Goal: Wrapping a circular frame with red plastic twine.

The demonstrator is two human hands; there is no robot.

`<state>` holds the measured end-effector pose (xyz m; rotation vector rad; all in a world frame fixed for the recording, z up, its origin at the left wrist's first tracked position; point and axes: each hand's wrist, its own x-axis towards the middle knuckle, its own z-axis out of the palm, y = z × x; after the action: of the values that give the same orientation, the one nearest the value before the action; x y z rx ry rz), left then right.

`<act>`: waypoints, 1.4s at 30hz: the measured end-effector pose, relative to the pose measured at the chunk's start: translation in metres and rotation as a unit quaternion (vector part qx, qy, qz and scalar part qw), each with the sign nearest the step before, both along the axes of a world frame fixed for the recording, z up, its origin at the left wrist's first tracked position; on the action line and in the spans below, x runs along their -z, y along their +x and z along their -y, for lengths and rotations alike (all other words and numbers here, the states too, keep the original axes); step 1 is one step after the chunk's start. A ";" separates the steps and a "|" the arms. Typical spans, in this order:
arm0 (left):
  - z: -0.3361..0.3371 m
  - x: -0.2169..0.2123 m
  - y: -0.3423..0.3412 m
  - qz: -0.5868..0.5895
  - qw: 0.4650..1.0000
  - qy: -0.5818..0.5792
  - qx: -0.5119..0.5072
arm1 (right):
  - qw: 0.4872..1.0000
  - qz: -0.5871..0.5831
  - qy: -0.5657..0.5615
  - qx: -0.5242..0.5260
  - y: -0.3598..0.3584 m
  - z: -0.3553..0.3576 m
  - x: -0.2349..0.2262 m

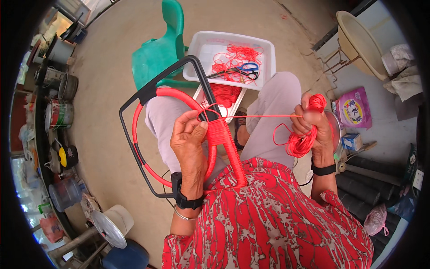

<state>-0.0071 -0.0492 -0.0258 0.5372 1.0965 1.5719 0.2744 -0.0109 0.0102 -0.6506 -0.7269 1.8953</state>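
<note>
While left hand [189,140] pinches thin red cord [264,116] at bar of black angular frame [208,89] with red-wrapped ring, right hand [313,123] clenches looped red cord hank [301,142]; strand taut between hands. Frame upright-tilted over lap. Beyond knees: white rectangular plastic tray [202,48] with blue-handled scissors [248,68], beside green plastic chair [154,58].
</note>
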 end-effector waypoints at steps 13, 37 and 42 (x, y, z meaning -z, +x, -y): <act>-0.003 0.004 -0.009 0.029 0.998 -0.024 0.049 | 0.999 -0.016 0.020 0.040 0.019 0.003 -0.008; 0.000 0.008 0.004 0.171 0.983 0.012 0.072 | 0.974 -0.208 0.006 0.090 0.025 0.002 -0.020; 0.001 0.011 0.002 0.183 0.980 0.022 0.077 | 0.968 -0.233 0.075 0.047 0.022 0.003 -0.033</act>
<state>-0.0049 -0.0501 -0.0366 0.3347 0.7250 1.4876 0.2963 -0.0137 0.0433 -0.1283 -0.5153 1.7905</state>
